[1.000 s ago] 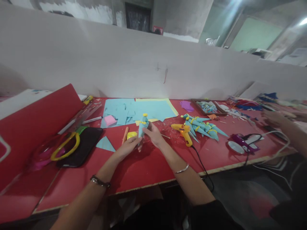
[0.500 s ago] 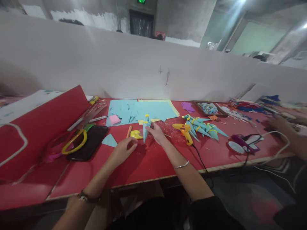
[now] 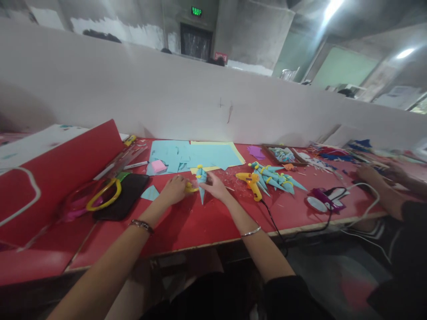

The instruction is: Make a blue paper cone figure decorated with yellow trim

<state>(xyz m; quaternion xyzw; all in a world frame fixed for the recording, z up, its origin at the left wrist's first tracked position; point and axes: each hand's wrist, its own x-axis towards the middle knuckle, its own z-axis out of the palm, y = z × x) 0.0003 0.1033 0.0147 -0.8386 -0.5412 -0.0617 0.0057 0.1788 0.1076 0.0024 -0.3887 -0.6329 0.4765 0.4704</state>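
In my right hand (image 3: 216, 186) is a light-blue paper cone (image 3: 202, 190), held point down with fingers closed round its right side. Small yellow trim and a yellow ball sit on its wide upper end. My left hand (image 3: 174, 190) is at a soft yellow lump (image 3: 191, 187), clay-like, just left of the cone. Its fingers are curled down onto the lump and cover part of it. A blue paper piece (image 3: 150, 193) lies left of that hand. To the right of the cone rest a yellow glue gun (image 3: 251, 183) and a pile of similar blue cones (image 3: 275, 178).
Blue paper sheets (image 3: 213, 154) and a pink pad (image 3: 159, 166) lie behind my hands. A black tablet-like slab (image 3: 125, 200) and yellow-handled scissors (image 3: 104, 198) are left. A tray (image 3: 283, 155) and purple device (image 3: 328, 200) are right, near another person's hand (image 3: 368, 178).
My left hand has moved forward onto the yellow lump and now hides the orange stick. My right hand keeps the cone in nearly the same place. The view has shifted slightly.
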